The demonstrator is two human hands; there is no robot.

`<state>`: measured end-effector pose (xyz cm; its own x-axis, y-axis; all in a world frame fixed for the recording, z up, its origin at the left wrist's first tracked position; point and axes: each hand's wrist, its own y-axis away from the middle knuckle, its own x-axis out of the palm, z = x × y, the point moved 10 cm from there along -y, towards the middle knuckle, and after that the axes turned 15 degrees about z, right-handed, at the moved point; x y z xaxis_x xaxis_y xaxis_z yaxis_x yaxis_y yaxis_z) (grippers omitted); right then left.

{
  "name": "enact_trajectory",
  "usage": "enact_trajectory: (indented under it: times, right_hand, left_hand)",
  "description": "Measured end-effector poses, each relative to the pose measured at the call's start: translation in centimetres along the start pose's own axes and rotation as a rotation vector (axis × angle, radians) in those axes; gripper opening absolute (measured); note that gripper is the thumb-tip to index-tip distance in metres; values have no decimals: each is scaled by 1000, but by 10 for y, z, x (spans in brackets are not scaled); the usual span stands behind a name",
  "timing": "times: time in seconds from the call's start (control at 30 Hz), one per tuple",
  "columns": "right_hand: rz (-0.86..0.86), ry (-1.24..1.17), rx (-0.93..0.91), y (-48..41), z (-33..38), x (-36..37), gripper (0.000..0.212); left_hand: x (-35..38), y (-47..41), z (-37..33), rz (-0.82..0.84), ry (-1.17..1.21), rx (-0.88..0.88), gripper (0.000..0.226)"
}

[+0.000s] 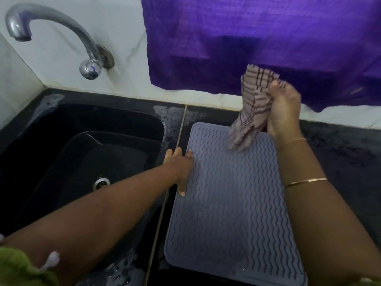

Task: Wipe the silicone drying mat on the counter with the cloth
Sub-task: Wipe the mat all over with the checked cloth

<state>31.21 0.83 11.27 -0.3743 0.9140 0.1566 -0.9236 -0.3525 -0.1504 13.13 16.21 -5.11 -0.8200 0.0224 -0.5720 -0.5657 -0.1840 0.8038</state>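
A grey silicone drying mat [231, 203] with wavy ridges lies flat on the black counter, right of the sink. My left hand [181, 168] rests on the mat's left edge with spread fingers, thumb pointing toward me. My right hand [282, 108] is lifted above the mat's far right corner and grips a bunched checked cloth [251, 112], whose lower end hangs down just over the mat.
A black sink [86, 153] with a steel drain sits at the left under a curved steel tap [61, 32]. Water patches lie on the black counter [340, 153] behind the mat and at the near edge. A purple cloth [257, 42] hangs on the tiled wall behind.
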Motion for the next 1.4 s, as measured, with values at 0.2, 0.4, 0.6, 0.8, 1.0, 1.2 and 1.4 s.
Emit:
enact_trajectory:
  times: [0.2, 0.4, 0.6, 0.8, 1.0, 1.2, 1.4]
  right_hand:
    - [278, 507, -230, 29, 19, 73, 17]
    - [831, 1320, 283, 65, -188, 105, 73]
    - [736, 1345, 230, 40, -186, 108, 54]
    - [600, 1294, 335, 8, -193, 116, 50]
    - [769, 1529, 168, 2, -176, 110, 54]
    - [375, 1466, 347, -2, -174, 63, 53]
    - [496, 1267, 289, 18, -183, 110, 50]
  left_hand:
    - [-2, -1, -1, -1, -1, -3, 129]
    - [1, -1, -1, -15, 52, -12, 130]
    - [7, -6, 6, -10, 103, 18, 133]
    - [5, -5, 7, -21, 58, -13, 133]
    - [4, -4, 11, -36, -6, -38, 132]
    - [4, -5, 10, -89, -102, -86, 133]
    - [6, -5, 14, -71, -62, -52, 135]
